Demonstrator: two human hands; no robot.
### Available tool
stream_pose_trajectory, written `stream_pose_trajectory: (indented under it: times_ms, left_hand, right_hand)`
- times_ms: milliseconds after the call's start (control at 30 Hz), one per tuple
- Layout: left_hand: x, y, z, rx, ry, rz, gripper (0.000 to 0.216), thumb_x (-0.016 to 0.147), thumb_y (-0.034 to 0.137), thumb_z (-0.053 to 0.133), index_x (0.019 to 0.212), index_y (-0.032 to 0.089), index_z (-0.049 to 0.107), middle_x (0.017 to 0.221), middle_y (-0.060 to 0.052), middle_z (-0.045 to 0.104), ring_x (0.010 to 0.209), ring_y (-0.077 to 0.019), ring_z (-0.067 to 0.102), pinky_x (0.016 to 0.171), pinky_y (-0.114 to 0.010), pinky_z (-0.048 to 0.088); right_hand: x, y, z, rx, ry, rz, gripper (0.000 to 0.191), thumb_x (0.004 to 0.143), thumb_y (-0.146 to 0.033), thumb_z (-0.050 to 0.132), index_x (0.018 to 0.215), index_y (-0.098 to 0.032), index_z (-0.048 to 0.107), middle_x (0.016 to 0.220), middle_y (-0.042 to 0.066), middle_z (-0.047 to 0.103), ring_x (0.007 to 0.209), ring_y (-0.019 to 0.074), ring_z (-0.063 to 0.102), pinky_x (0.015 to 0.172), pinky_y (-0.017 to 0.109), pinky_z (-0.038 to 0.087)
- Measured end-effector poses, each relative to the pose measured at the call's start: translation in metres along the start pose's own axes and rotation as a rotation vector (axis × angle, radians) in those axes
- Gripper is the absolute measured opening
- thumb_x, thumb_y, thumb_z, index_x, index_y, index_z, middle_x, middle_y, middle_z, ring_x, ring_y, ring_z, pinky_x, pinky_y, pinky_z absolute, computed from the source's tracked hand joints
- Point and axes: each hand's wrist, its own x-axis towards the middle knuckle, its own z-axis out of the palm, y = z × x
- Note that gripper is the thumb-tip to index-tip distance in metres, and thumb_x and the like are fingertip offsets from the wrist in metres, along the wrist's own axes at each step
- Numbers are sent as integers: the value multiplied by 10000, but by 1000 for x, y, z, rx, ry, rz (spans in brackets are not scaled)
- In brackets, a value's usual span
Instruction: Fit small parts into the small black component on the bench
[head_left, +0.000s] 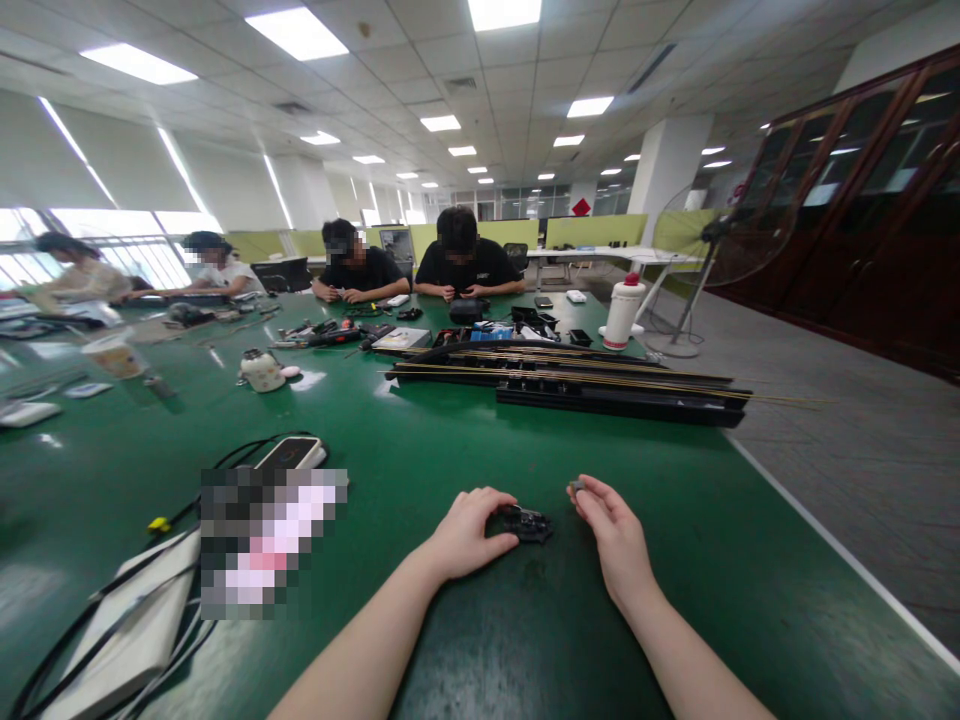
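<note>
One small black part [534,526] sits on or just above the green table [450,440], its left end clasped between thumb and fingers of the left hand [471,533]. Through my feed I see the right hand [611,530] apart from it, pinching a tiny grey piece [577,487] in its fingertips. Farther out I make out long black strips [622,406] and, behind them, a red-capped white bottle [623,315].
</note>
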Motion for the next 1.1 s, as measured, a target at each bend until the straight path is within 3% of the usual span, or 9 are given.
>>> stream_pose_trajectory:
  times_ms: [700,900,1100]
  left_hand:
    - [1,-1,2,13,14,10,400,758,288,679,1135,238,554,1055,-15,624,970,-211,553,868,-336,398]
    - [1,-1,1,4,17,20,397,756,280,682,1129,234,556,1046,-18,628,952,-208,556,853,-335,402]
    - [1,-2,2,3,20,23,396,749,284,692,1117,228,557,1056,-15,631,972,-211,559,861,-339,400]
  right_hand:
    - [-2,1,1,-119,-128,-78,444,590,-492,740,895,-182,648,921,97,727,900,247,670,888,427,499]
    - [-5,8,1,-359,-266,-214,364,722,-462,640,966,-193,659,969,97,708,921,249,652,899,451,483]
    - [-14,3,3,-622,-392,-489,204,807,-325,573,958,-221,662,1013,85,679,998,233,606,924,422,470]
